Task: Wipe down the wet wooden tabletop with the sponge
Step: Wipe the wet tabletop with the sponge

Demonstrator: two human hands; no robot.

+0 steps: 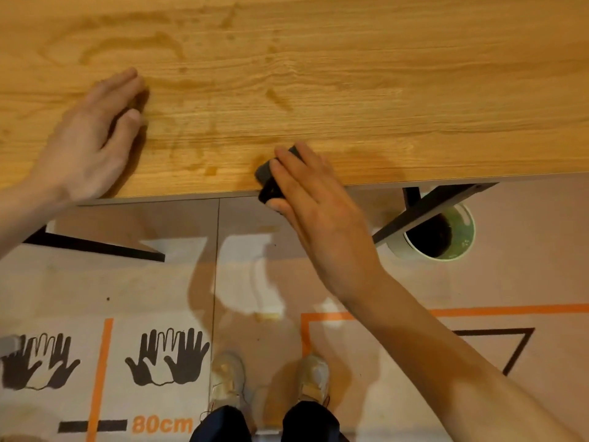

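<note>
The wooden tabletop [350, 74] fills the upper part of the head view, with darker wet streaks and droplets across its left and middle. My right hand [322, 212] grips a dark sponge [267, 180] at the table's near edge, where the sponge overhangs the edge a little. My left hand [86, 138] rests flat on the wood at the left, fingers spread, holding nothing.
Below the table edge lies a floor with orange lines, black hand prints and an "80cm" mark [162, 424]. A round bin [443, 234] stands under the table at the right beside a black table leg [424, 212]. My shoes [229, 384] are near the bottom.
</note>
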